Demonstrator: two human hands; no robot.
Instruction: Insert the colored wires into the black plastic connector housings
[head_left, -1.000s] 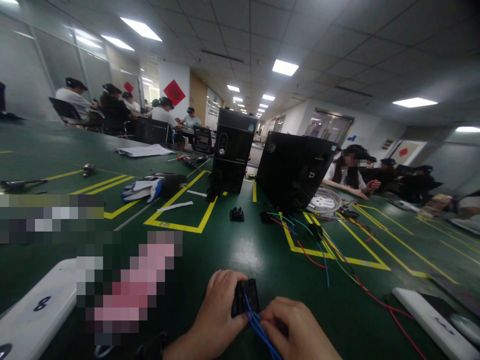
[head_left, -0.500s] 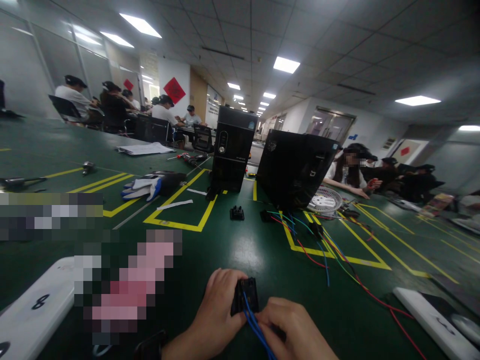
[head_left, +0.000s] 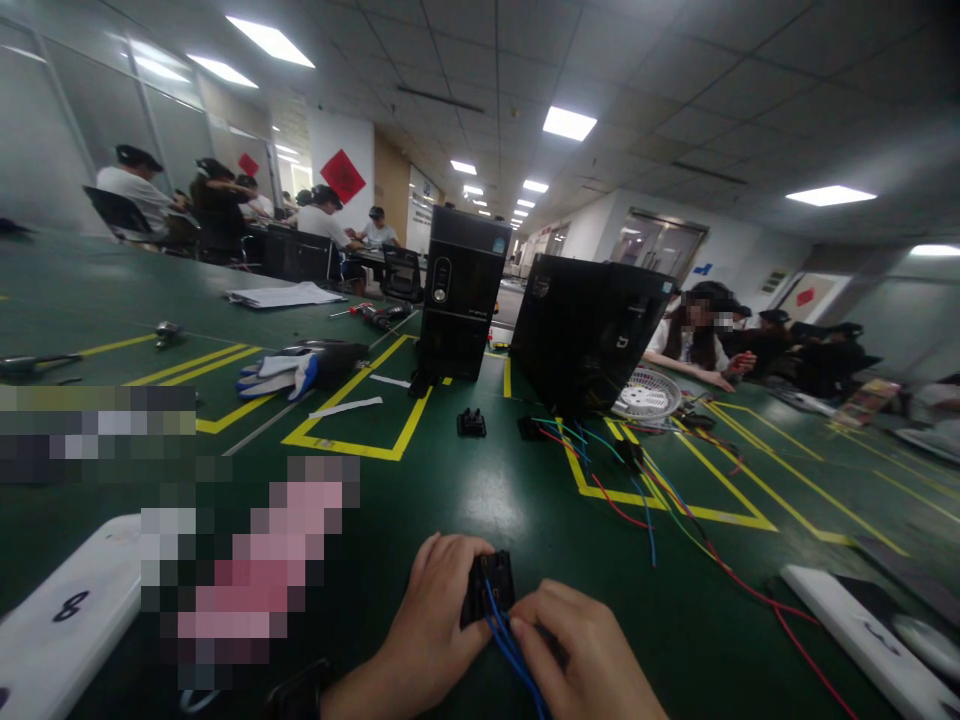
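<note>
My left hand [head_left: 444, 600] is wrapped around a small black plastic housing [head_left: 501, 580], steadying it just above or on the green table; I cannot tell which. Brassy contacts show inside its open face. Blue wires [head_left: 510, 655] run from the housing down toward the bottom edge. With thumb and fingers pinched, my right hand [head_left: 570, 640] grips the blue wires close to the housing's lower edge. Its fingertips partly hide the wires. Farther off, a black pronged part [head_left: 472, 423] lies on the table.
Two black computer towers [head_left: 463, 300] stand at the back. Red, green and blue loose wires [head_left: 651, 475] trail across the right side. White numbered cases [head_left: 90, 610] lie at both sides. A glove [head_left: 277, 376] rests left, and a person [head_left: 701, 335] sits at the far right.
My right hand's fingertips have shifted slightly up along the blue wires, nearer the housing. The left hand keeps its hold. The whole view has moved slightly.
</note>
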